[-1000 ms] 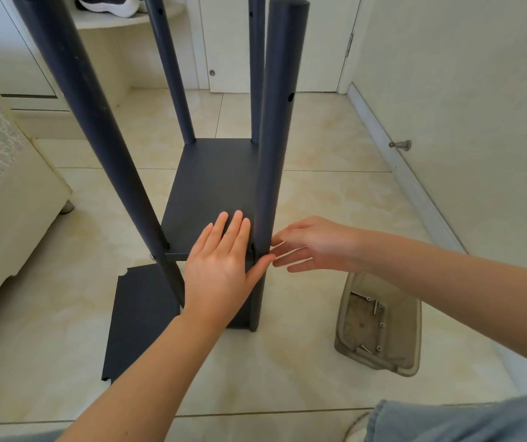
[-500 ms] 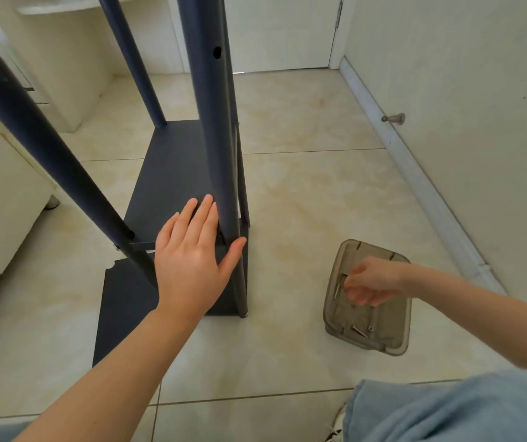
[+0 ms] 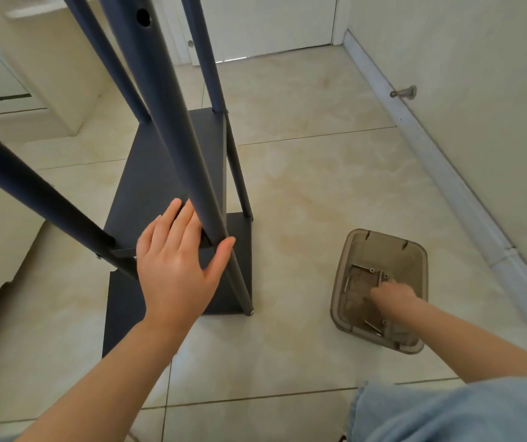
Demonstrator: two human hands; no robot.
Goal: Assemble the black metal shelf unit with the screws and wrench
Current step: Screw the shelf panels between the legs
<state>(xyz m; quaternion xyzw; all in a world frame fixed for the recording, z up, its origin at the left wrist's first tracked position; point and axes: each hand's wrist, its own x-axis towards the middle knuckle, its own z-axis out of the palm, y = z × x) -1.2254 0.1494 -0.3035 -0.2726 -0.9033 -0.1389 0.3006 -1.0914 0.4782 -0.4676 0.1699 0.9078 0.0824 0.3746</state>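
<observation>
Currently, my left hand (image 3: 176,269) lies flat, fingers straight, on the black shelf unit (image 3: 166,173) standing on the floor (image 3: 313,193), thumb against its near post (image 3: 188,161). Rightward, my right hand (image 3: 394,296) reaches into the tray (image 3: 380,247) among the screws (image 3: 364,268); I cannot tell its grip.

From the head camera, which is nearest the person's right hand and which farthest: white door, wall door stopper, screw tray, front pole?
1. Screw tray: the right hand reaches into it.
2. Front pole: to the hand's left, foot on the floor.
3. Door stopper: farther off, on the right wall.
4. White door: farthest, at the room's far end.
</observation>
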